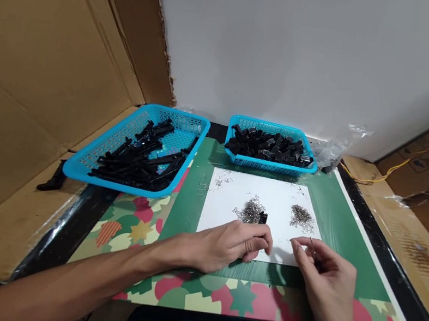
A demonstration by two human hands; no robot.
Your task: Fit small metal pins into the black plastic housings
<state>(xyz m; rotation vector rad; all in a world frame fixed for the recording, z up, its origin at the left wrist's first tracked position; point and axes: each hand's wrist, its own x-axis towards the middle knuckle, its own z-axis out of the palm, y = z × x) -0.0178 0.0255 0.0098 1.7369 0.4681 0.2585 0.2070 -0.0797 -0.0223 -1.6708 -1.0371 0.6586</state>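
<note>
My left hand (230, 245) rests at the front of the white sheet (275, 193), its fingers curled; a small black part (263, 218) shows just beyond them, partly hidden. Beside that part lies a pile of small metal pieces (251, 210). My right hand (324, 268) is at the sheet's front right corner, thumb and forefinger pinched together. Something thin and metallic shows by its fingers, too small to make out. A second pile of metal pieces (301, 217) lies beyond it on the sheet.
At the left stands a blue basket (126, 188) of long black parts. Another blue basket (272, 165) at the back holds small black parts. A clear plastic bag (334, 151) lies beside it. One black piece (54, 179) sits at the far left. Cardboard walls flank the table.
</note>
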